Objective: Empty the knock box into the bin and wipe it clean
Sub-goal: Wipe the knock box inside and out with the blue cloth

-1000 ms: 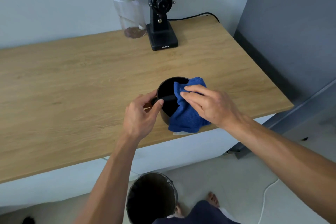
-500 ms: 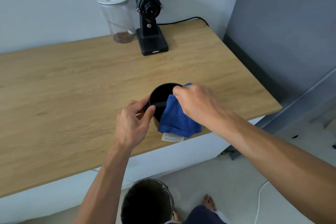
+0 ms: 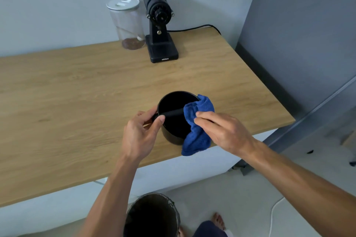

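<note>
A round black knock box (image 3: 174,102) with a bar across its mouth stands upright near the front edge of the wooden counter (image 3: 77,92). My left hand (image 3: 140,134) grips its left rim and the bar's end between thumb and fingers. My right hand (image 3: 221,131) presses a blue cloth (image 3: 198,131) against the box's right rim; the cloth drapes over the rim and hangs down the outer wall. The dark bin (image 3: 152,215) stands on the floor below the counter edge, partly behind my left forearm.
A black coffee grinder (image 3: 159,25) and a lidded glass jar (image 3: 127,23) with a few beans stand at the back of the counter. A power cable (image 3: 194,28) runs behind the grinder. A grey cabinet (image 3: 298,44) borders the counter's right side. Bare feet show beside the bin.
My right hand has slid the cloth around the box's right rim, first further over the opening, then back toward me. The left hand keeps its hold. The camera has tilted slightly.
</note>
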